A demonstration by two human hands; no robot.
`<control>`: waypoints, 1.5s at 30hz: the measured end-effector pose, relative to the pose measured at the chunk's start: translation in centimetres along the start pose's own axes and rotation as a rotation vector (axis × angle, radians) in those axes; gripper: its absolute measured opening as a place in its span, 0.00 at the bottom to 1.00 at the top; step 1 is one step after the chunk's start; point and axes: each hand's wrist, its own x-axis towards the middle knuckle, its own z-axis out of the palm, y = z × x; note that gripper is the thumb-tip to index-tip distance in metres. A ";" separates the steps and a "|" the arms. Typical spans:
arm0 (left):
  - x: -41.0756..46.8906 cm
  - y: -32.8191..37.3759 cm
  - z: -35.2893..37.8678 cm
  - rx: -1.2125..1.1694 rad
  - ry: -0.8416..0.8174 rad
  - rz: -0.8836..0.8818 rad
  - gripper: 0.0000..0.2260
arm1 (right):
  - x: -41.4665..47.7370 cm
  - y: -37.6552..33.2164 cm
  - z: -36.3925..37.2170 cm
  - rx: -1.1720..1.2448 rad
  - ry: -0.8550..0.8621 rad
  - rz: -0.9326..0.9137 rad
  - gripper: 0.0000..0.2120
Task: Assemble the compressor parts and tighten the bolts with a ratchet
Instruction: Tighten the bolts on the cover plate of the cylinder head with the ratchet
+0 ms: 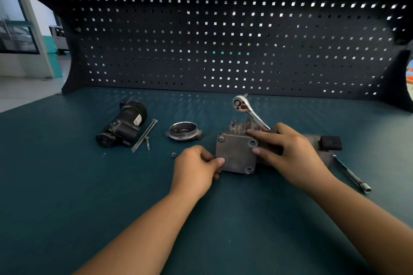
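On the bench (67,174) — left hand (196,169) and right hand (290,152) hold the housing (237,156).

Count: one ratchet (243,107), one black motor (123,127), one round cover (183,132), one grey housing (237,155), two long bolts (144,135), one short bolt (147,143), one nut (173,154).

both bare forearms reach from the bottom of the frame toward its centre. the left hand (196,168), fingers curled, pinches the left edge of a grey square-faced metal housing (237,156), thumb on its face. the right hand (290,152) clasps the housing's right side, forefinger and thumb spread.
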 end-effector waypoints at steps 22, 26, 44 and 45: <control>2.4 -2.5 -4.7 0.517 0.266 -0.038 0.05 | -0.1 0.6 0.7 0.068 0.038 -0.009 0.16; 2.0 -2.3 -5.0 0.473 0.322 -0.013 0.03 | -0.1 0.6 0.6 0.072 0.022 -0.008 0.17; -3.1 4.3 1.8 0.101 0.085 0.485 0.12 | 0.1 1.0 0.7 0.096 0.037 -0.061 0.18; -3.0 4.2 1.8 0.100 0.077 0.476 0.12 | 0.1 1.1 0.7 0.101 0.041 -0.065 0.18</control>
